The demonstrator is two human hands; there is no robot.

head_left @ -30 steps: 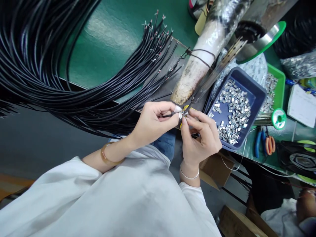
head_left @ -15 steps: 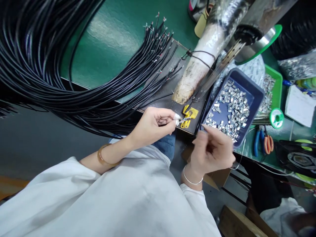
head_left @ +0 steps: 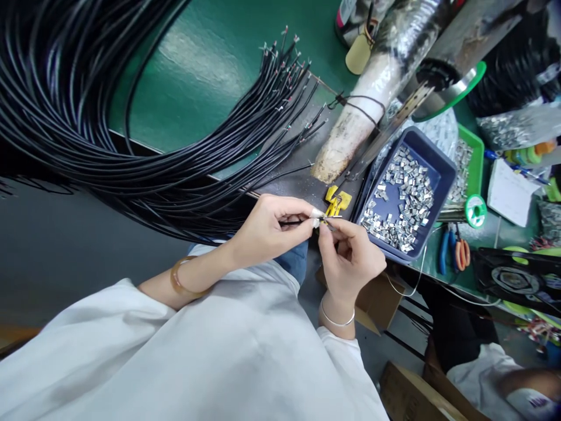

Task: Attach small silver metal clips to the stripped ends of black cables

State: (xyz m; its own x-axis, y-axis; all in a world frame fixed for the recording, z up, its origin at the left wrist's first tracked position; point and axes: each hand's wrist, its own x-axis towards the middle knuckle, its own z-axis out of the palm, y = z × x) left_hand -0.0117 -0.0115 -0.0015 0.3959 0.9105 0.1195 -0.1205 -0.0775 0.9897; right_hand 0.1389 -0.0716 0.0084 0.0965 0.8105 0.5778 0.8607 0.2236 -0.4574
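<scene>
My left hand [head_left: 276, 225] is closed in a pinch around the end of a black cable [head_left: 289, 222]. Its stripped tip, with a thin pale wire, points right past white-covered fingertips. Thumb and forefinger of my right hand [head_left: 350, 251] are pinched together right at that tip; a small shiny bit shows there, too small to make out. Just behind the fingertips lies a yellow tool-like piece [head_left: 345, 200] at the bench edge. Beyond my left hand spreads a thick bundle of black cables [head_left: 210, 146] with stripped ends showing red and white wires.
A blue tray [head_left: 445, 175] of small metal connector pieces stands right, beside a green tray [head_left: 477, 155]. Above the work hangs a wrapped white tube [head_left: 350, 128]. Pliers [head_left: 462, 254], a solder spool [head_left: 475, 211] and paper [head_left: 511, 193] lie farther right. Another person's sleeve [head_left: 477, 380] appears lower right.
My right hand has moved left from beside the blue tray and closed at the cable tip. My left hand has stayed nearly in place. The view has shifted slightly.
</scene>
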